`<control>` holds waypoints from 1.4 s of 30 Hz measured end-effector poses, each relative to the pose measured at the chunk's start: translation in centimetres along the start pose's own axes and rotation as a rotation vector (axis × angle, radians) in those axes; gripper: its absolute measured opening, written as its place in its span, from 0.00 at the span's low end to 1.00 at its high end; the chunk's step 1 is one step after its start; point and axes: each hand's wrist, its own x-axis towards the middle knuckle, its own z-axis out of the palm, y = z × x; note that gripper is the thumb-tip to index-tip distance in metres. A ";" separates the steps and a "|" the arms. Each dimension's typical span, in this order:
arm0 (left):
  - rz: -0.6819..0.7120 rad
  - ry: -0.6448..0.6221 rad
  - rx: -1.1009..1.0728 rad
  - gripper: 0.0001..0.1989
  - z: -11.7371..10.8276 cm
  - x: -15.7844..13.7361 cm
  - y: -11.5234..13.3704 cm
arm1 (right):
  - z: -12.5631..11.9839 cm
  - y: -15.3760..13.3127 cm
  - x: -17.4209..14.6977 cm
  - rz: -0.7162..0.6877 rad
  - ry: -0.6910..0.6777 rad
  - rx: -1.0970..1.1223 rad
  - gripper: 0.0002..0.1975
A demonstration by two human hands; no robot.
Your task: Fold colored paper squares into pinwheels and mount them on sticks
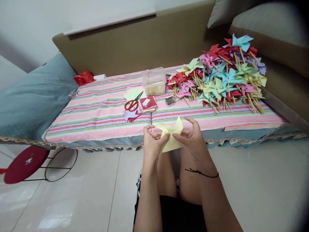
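A black cord (205,174) circles the right wrist, and both forearms reach forward over the person's lap. Above the knees, between the two hands, is the yellow paper (172,145), its upper corners standing up as points. The left hand (154,140) pinches its left side, thumb on the near face and fingers behind; the right hand (190,132) grips the right side the same way, its index finger raised clear of the sheet. A red stool (26,165) is on the floor off to the left.

Beyond the hands, a striped cloth (103,112) covers the seat. On it, purple and red cut pieces (131,115) lie partly under the scissors (132,104), whose blades rest over pale green paper (135,93). Just beside them, a small white box (146,102) sits on a stack of coloured paper (152,104), and a small open box (170,101) is near it. Behind stands a clear tub (154,90) of sticks. Finished pinwheels (217,88) heap up at the right, before the brown backrest (145,42).
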 end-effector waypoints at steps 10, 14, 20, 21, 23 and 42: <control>-0.033 -0.026 0.024 0.32 -0.1 -0.2 0.3 | -0.1 0.2 -0.1 0.007 -0.012 -0.030 0.49; -0.044 -0.081 0.029 0.32 -0.4 -0.2 0.5 | -0.3 0.1 -0.2 0.024 -0.024 -0.036 0.47; -0.040 -0.088 0.057 0.32 -0.9 -0.2 0.3 | -0.1 0.0 -0.3 0.039 -0.036 -0.044 0.47; -0.039 -0.074 0.044 0.33 -0.9 -0.2 0.3 | 0.0 0.0 -0.2 0.039 -0.036 -0.037 0.47; -0.037 -0.022 -0.003 0.34 -0.9 0.0 0.2 | 0.0 -0.2 -0.1 0.034 -0.034 -0.016 0.46; 0.061 0.480 -0.485 0.24 0.6 0.7 0.1 | -0.1 1.2 0.0 -0.374 -0.389 -0.252 0.08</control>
